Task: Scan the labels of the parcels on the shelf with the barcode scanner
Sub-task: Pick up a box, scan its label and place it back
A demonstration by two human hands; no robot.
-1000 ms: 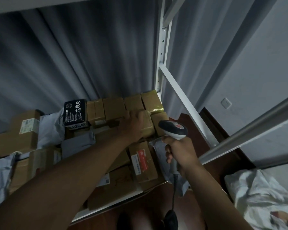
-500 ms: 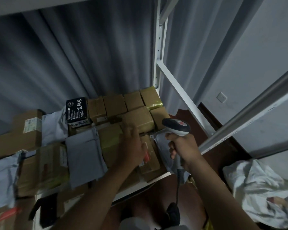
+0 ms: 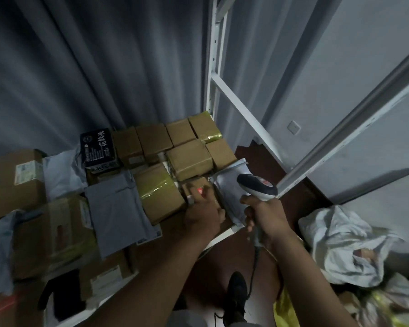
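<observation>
Brown cardboard parcels fill the white shelf (image 3: pixel 213 241), with a black printed box (image 3: pixel 97 147) and a grey mailer bag (image 3: pixel 118 208) among them. My left hand (image 3: pixel 202 217) holds a small brown parcel (image 3: pixel 196 186) by its near end at the shelf's front right. A red light spot shines on that parcel's top. My right hand (image 3: pixel 266 215) grips the handle of the white and dark barcode scanner (image 3: pixel 257 186), whose head points left at the parcel. A white mailer (image 3: pixel 228 185) lies just under the scanner head.
The shelf's white upright (image 3: pixel 214 67) and a diagonal brace (image 3: pixel 246 119) stand right of the parcels. Grey curtain hangs behind. A crumpled white bag (image 3: pixel 340 244) lies on the floor at right. My shoe (image 3: pixel 237 293) and the scanner cable (image 3: pixel 254 267) are below.
My left hand drew back from the rear boxes to the small brown parcel at the front. The scanner shifted slightly, and a red light spot now shows on that parcel.
</observation>
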